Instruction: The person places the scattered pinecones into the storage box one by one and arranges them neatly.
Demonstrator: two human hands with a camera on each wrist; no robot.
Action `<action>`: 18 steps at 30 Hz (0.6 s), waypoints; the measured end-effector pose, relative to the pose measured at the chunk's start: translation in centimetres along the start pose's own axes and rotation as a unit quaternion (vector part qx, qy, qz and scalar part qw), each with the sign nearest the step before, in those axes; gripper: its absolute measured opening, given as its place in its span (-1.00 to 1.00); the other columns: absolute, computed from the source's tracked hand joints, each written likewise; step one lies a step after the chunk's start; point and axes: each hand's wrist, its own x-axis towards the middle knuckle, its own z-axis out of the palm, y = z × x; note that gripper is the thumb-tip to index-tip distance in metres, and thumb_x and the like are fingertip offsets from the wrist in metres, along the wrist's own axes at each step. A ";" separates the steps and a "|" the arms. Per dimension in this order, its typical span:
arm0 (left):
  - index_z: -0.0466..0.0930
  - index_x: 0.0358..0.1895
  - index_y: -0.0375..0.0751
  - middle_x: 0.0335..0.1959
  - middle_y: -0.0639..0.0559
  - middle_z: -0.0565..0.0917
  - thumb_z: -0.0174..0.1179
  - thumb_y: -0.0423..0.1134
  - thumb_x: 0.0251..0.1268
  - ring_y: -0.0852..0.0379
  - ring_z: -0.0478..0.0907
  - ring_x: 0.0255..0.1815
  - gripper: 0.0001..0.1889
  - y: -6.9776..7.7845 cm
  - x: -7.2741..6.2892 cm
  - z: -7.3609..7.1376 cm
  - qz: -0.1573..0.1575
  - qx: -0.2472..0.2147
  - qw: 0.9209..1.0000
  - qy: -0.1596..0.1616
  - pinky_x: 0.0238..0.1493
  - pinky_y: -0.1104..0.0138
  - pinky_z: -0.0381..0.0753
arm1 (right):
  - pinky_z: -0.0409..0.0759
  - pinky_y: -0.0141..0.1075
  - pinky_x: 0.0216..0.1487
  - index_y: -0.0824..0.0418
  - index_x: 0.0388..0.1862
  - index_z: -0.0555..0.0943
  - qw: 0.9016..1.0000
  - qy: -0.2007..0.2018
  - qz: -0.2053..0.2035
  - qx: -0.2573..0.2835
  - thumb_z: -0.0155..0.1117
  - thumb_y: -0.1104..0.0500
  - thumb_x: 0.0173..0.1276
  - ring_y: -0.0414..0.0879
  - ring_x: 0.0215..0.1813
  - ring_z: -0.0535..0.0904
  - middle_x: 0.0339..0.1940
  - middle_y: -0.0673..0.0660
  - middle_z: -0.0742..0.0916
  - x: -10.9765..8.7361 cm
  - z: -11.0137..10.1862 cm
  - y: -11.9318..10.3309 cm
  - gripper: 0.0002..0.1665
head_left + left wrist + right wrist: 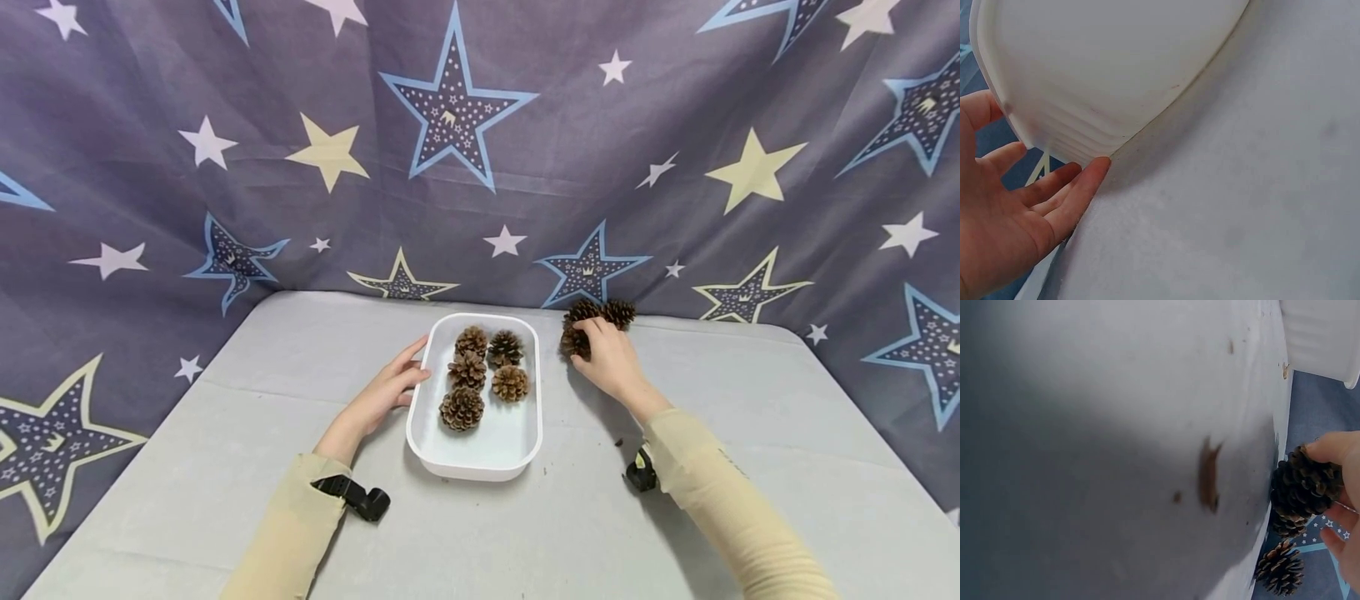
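Note:
A white rectangular plastic bin stands on the table with several brown pine cones inside, among them a large one nearest its front. My left hand rests fingertips against the bin's left side; the left wrist view shows these fingers spread along its outer wall. To the right of the bin, my right hand grips a pine cone between thumb and fingers. Close behind that one are two more, a pine cone and a darker pine cone at the table's back edge.
Small brown scales, such as one flake, lie scattered on the grey-white table. A star-patterned cloth hangs right behind the table's back edge.

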 end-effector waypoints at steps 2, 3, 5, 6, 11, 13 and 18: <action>-0.11 0.44 0.14 0.20 -0.35 0.27 -0.04 -0.20 0.33 -0.17 0.43 0.08 -0.33 0.0 0.0 0.0 -0.001 0.001 1.000 0.002 -0.04 0.17 0.59 | 0.41 0.05 0.10 0.28 0.09 0.44 1.000 -0.002 -0.002 -0.001 0.32 0.15 0.06 0.17 0.05 0.43 0.01 0.25 0.54 0.0 -0.1 -0.1 -0.42; -0.10 0.44 0.14 0.20 -0.35 0.28 -0.04 -0.20 0.32 -0.17 0.43 0.08 -0.33 0.0 0.0 0.0 -0.002 0.001 1.000 0.002 -0.04 0.17 0.59 | 0.40 0.05 0.10 0.28 0.09 0.44 1.000 -0.002 -0.002 -0.001 0.31 0.15 0.06 0.17 0.06 0.43 0.01 0.25 0.54 0.0 -0.2 -0.1 -0.42; -0.11 0.44 0.15 0.20 -0.34 0.28 -0.04 -0.20 0.32 -0.16 0.44 0.07 -0.33 0.0 0.0 0.0 -0.002 0.003 1.000 0.002 -0.04 0.17 0.59 | 0.40 0.04 0.11 0.28 0.09 0.44 1.000 0.000 -0.005 -0.001 0.30 0.16 0.05 0.17 0.06 0.43 0.01 0.25 0.54 -0.1 -0.3 -0.2 -0.42; -0.11 0.44 0.14 0.21 -0.35 0.28 -0.04 -0.20 0.32 -0.16 0.44 0.07 -0.33 0.0 0.0 0.0 -0.001 0.003 1.000 0.002 -0.04 0.17 0.59 | 0.40 0.04 0.11 0.28 0.09 0.44 1.000 0.001 -0.006 -0.001 0.30 0.16 0.05 0.16 0.06 0.44 0.01 0.25 0.55 -0.1 -0.3 -0.2 -0.42; -0.12 0.45 0.14 0.21 -0.35 0.27 -0.04 -0.20 0.32 -0.18 0.42 0.09 -0.33 0.1 0.0 0.0 0.000 0.002 1.000 -0.001 -0.03 0.17 0.59 | 0.38 0.04 0.12 0.28 0.11 0.44 1.000 0.003 -0.013 -0.001 0.26 0.13 0.07 0.16 0.07 0.44 0.02 0.25 0.55 -0.4 -0.6 -0.5 -0.41; -0.12 0.45 0.14 0.22 -0.35 0.27 -0.04 -0.20 0.32 -0.19 0.42 0.10 -0.32 0.0 0.0 0.0 -0.001 0.001 1.000 -0.001 -0.03 0.17 0.58 | 0.37 0.04 0.14 0.28 0.12 0.44 1.000 0.002 -0.016 0.001 0.26 0.12 0.08 0.16 0.08 0.43 0.03 0.25 0.55 -0.6 -0.7 -0.6 -0.41; -0.13 0.45 0.13 0.21 -0.35 0.26 -0.04 -0.20 0.32 -0.19 0.42 0.10 -0.32 0.1 0.0 0.0 -0.002 0.000 1.000 -0.001 -0.04 0.18 0.59 | 0.36 0.05 0.16 0.29 0.13 0.44 1.000 0.007 -0.024 0.004 0.27 0.12 0.07 0.16 0.09 0.43 0.04 0.26 0.55 -0.9 -0.9 -0.8 -0.39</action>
